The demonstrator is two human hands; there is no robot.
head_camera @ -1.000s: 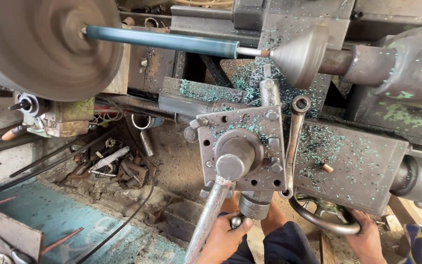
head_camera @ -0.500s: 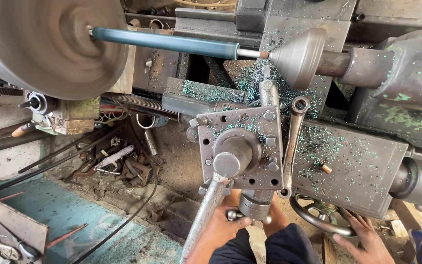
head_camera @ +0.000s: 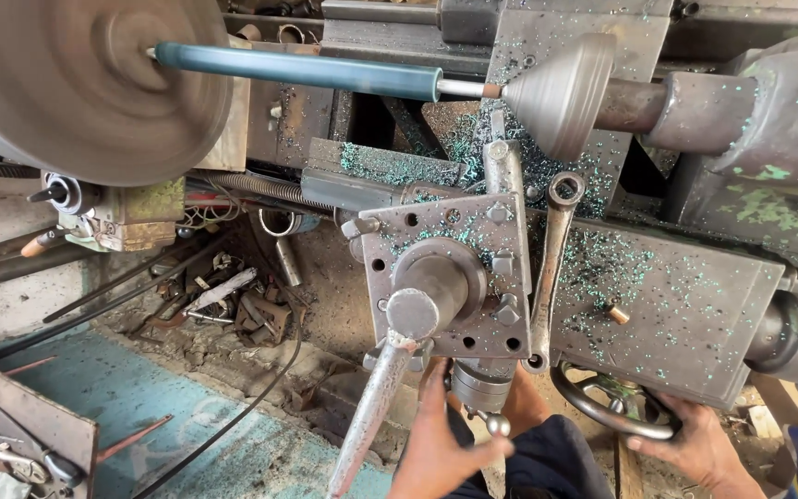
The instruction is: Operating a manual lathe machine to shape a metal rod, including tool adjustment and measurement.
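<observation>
The left hand (head_camera: 441, 448) sits low in the frame, fingers curled about a small crank (head_camera: 494, 423) under the tool post (head_camera: 445, 277); how firmly it grips I cannot tell, since the palm hides the handle. The right hand (head_camera: 685, 444) wraps its fingers over the lower rim of a dark handwheel (head_camera: 607, 407), of which only the near arc shows below the carriage (head_camera: 685, 305). Between the two hands a dark sleeve (head_camera: 547, 462) fills the gap, leaving little room there.

A long grey lever (head_camera: 371, 416) slants down from the tool post, just left of the left hand and cut off by the bottom edge. A second lever (head_camera: 551, 268) stands nearly upright along the post's right side.

Above, a teal rod (head_camera: 297, 69) lies level between the blurred, spinning chuck (head_camera: 85, 83) and the cone-shaped centre (head_camera: 561, 92). Open space lies under the rod, down to the bed. Green chips speckle the rough grey castings.

At left, scrap and a black cable (head_camera: 251, 407) lie on a dirty teal floor (head_camera: 140, 407); the pieces are hard to tell apart.
</observation>
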